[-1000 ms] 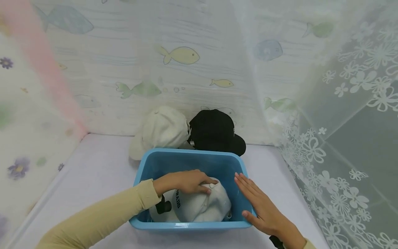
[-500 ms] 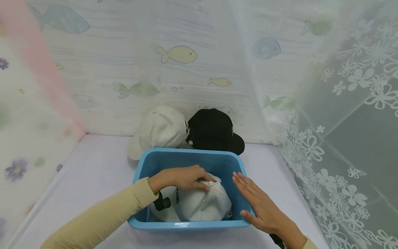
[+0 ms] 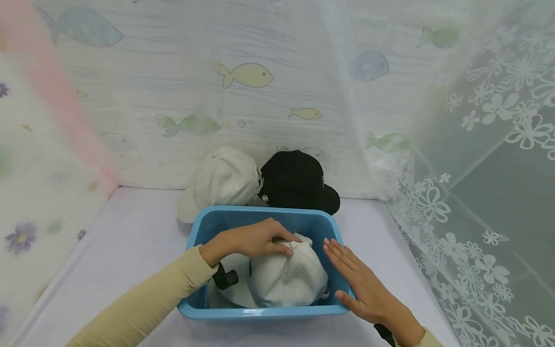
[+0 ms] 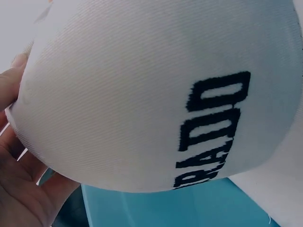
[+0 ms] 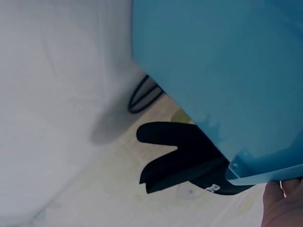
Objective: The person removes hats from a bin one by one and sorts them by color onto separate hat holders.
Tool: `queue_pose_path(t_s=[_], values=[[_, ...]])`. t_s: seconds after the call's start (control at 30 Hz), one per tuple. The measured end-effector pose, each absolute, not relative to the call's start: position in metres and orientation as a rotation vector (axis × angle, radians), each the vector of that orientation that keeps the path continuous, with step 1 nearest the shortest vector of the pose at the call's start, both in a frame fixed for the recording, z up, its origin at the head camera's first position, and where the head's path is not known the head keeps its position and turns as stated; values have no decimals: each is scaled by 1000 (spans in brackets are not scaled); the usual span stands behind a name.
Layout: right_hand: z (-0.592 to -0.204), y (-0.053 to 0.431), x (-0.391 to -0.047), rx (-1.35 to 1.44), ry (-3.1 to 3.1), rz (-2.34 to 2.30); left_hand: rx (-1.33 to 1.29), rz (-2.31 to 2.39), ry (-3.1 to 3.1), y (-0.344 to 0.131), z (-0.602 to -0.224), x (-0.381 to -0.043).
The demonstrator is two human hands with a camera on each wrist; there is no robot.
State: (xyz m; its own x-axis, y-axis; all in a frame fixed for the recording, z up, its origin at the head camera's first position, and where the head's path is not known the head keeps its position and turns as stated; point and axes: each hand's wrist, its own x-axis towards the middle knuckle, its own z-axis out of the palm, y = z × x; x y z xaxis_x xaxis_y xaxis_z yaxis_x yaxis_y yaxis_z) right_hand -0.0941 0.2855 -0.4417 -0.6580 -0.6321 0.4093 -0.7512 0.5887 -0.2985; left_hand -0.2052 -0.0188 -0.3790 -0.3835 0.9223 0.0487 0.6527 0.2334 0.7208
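A white cap (image 3: pixel 290 279) lies crown up in a light blue plastic basin (image 3: pixel 260 313). My left hand (image 3: pixel 256 238) pinches cloth at the top of the crown, beside its button. Dark lettering (image 4: pixel 213 127) runs across the cap's front in the left wrist view, where fingers of the left hand (image 4: pixel 28 189) hold the far edge of the cloth. My right hand (image 3: pixel 368 289) lies against the basin's right rim with its fingers straight. Part of the right hand (image 5: pixel 286 208) touches the rim in the right wrist view.
Behind the basin stand an off-white cap (image 3: pixel 227 176) and a black cap (image 3: pixel 299 180), side by side. White cloth (image 3: pixel 143 231) covers the table. A fish-print curtain (image 3: pixel 173 72) hangs at the back, with a flowered sheer curtain (image 3: pixel 468 241) on the right.
My left hand has risen a little, drawing the white cap's crown up and slightly right within the basin. My right hand has stayed at the rim.
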Motion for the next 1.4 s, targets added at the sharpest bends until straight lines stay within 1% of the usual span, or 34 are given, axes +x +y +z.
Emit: queue_pose_path(t_s=[0.27, 0.5, 0.9, 1.1, 1.4], values=[[-442, 286, -95, 1139, -2551, 688, 1457, 1027, 2112, -25, -371, -206], [-442, 286, -96, 1130, -2541, 678, 1447, 1067, 2142, -34, -351, -203], [-444, 285, -93, 1103, -2549, 727, 1586, 1138, 2178, -52, -323, -198], [-446, 285, -93, 1088, -2545, 755, 1574, 1200, 2173, -65, -301, -195], [-447, 286, -90, 1080, -2559, 766, 1551, 1236, 2268, -83, -258, -192]])
